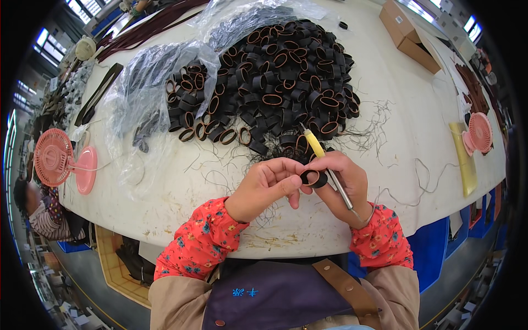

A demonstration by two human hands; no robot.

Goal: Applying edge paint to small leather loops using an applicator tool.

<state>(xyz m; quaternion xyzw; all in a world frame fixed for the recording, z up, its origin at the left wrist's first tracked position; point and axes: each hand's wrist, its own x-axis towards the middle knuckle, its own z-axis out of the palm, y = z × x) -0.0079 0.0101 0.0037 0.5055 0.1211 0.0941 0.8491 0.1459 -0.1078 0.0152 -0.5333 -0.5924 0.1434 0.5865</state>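
Observation:
Close to the table's near edge, my left hand (268, 187) pinches the left side of a small black loop (314, 179) with a tan edge, like a belt keeper. My right hand (346, 184) is closed around a pen-shaped tool (314, 144) with a yellow grip, silver body and thin metal tip. Its fingers also rest against the loop's right side. The tool's tip points away from me, toward a big heap of similar black loops (272, 99). Cut black threads (269, 147) lie between the heap and my hands.
Clear plastic bags (159, 77) partly cover the heap's left. Small pink fans stand at left (53, 157) and right (480, 132). A cardboard box (410, 36) sits far right, above a yellow strip (463, 159). A thin cord (421, 190) trails right. Another person (47, 220) is at the left.

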